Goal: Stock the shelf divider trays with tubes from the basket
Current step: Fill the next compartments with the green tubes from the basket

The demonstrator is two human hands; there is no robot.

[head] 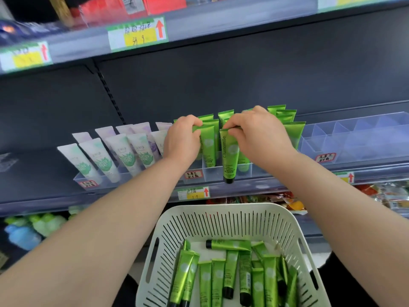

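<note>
A person is standing at a shop shelf point(287, 180), seen from their own head, with both bare arms reaching forward. The right hand point(259, 131) is pinching the flat crimped top of a green tube point(229, 156) printed "Chamomile". The tube is hanging cap down just in front of the clear divider tray point(215, 173), its black cap dipping below the tray's front wall. The left hand point(182, 138) is curling its fingers round the top edge of a neighbouring tube point(209, 149) standing in the tray, seemingly steadying it. Back rows of tubes point(285, 116) are filling the tray behind. Below, a pale slotted basket point(221, 208) is holding a loose pile of tubes point(218, 278) of the same kind. To the left, white tubes point(124, 156) are leaning in another tray. To the right, a second clear tray point(354, 138) is sitting on the same shelf.

The green tube is looking light and soft-walled, with a glossy, likely slippery skin, and squeezing its middle would probably dent it. The stiff crimped seam at the top, or the hard cap, is the safer place to hold while guiding it cap first into a slot.
</note>
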